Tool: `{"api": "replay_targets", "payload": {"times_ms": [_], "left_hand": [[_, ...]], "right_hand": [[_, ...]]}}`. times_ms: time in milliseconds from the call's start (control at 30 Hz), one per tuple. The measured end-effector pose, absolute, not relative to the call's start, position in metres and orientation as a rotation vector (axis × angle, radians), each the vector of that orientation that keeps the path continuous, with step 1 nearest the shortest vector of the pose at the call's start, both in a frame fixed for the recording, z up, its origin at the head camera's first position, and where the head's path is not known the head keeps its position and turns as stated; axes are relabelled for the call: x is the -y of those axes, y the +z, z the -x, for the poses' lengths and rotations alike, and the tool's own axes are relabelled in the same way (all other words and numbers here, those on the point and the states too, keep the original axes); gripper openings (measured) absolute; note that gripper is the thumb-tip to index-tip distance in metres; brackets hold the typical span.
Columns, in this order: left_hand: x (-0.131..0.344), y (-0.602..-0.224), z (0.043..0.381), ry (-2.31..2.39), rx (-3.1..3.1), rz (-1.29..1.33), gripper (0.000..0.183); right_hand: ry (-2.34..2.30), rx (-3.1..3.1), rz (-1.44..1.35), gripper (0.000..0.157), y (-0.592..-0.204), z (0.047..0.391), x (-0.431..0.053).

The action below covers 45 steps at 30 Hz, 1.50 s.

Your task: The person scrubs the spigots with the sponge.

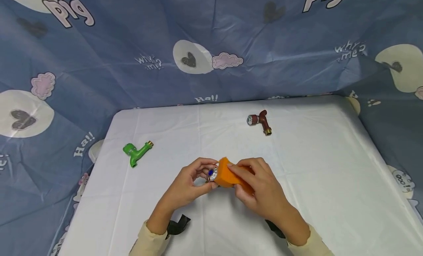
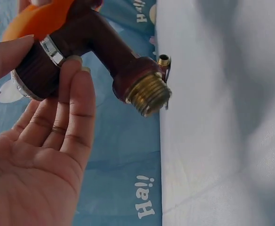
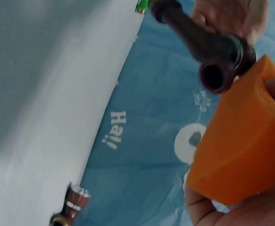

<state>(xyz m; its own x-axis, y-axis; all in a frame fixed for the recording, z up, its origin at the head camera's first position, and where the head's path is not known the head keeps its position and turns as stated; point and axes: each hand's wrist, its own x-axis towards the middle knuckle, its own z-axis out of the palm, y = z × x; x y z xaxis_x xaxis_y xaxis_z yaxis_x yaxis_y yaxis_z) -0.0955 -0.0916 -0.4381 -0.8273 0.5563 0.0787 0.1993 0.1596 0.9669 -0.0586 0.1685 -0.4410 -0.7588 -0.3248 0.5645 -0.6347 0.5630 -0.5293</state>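
My left hand [image 1: 185, 184] pinches a dark maroon water tap [image 2: 106, 42] by its round knob, thumb on one side and fingers on the other. In the left wrist view its brass threaded end [image 2: 151, 94] points away from the palm. A silvery knob face with a blue centre [image 1: 211, 173] shows in the head view. My right hand [image 1: 266, 190] grips an orange sponge [image 1: 226, 174], which lies against the knob end of the tap. In the right wrist view the tap's open spout [image 3: 215, 77] is beside the sponge.
A green tap [image 1: 137, 152] lies on the white-covered table [image 1: 330, 175] to the left. Further back, right of the middle, lies a brown-red tap [image 1: 261, 121] with a brass end. A blue printed cloth [image 1: 132, 36] hangs behind the table.
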Motion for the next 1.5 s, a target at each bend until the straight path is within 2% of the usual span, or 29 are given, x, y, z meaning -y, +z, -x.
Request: {"api": "replay_targets", "payload": {"times_ms": [167,433,600,833,1200,1500], "left_hand": [[0.092,-0.439,0.095,1.736,-2.141,-0.683,0.049],[0.092,-0.44,0.095,1.765,-2.16,-0.714,0.042],[0.094,-0.438,0.097,1.787,-2.16,-0.721,0.048],[0.094,-0.435,0.098,1.879,-2.09,-0.575,0.062],[0.092,-0.433,0.097,1.922,-2.069,-0.584,0.054],[0.092,-0.433,0.096,1.97,-1.977,-0.608,0.046]], "right_hand": [[1.134,2.491,-0.708,0.045,-0.444,0.06,-0.175],[1.482,2.442,-0.795,0.047,-0.454,0.05,-0.168],[1.56,2.426,-0.849,0.047,-0.456,0.044,-0.163],[1.575,2.373,-0.826,0.05,-0.454,0.043,-0.165],[1.612,2.204,-0.892,0.049,-0.445,0.044,-0.16],[1.533,2.279,-0.736,0.05,-0.458,0.054,-0.169]]}}
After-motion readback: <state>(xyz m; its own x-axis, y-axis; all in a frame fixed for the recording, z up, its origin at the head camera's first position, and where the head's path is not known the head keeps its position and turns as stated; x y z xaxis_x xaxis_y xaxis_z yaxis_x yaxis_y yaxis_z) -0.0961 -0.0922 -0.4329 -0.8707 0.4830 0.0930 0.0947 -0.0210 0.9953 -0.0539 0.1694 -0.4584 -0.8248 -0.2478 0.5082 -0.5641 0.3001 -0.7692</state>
